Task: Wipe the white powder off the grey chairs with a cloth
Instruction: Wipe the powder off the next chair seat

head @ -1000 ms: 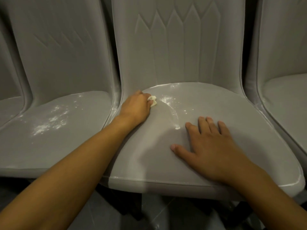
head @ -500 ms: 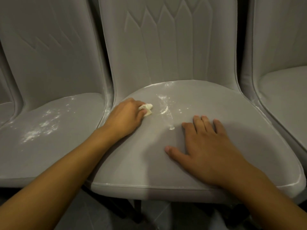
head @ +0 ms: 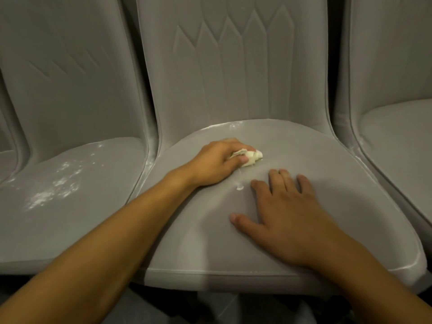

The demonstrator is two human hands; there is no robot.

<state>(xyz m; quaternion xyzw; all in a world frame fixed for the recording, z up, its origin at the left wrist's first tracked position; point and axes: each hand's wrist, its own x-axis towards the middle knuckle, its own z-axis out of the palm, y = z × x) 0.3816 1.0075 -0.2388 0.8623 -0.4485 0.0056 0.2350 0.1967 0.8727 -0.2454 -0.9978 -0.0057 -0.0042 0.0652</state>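
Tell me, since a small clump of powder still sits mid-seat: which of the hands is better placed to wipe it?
Left. The left hand holds the cloth just behind the powder clump; the right hand lies flat and empty on the middle chair.
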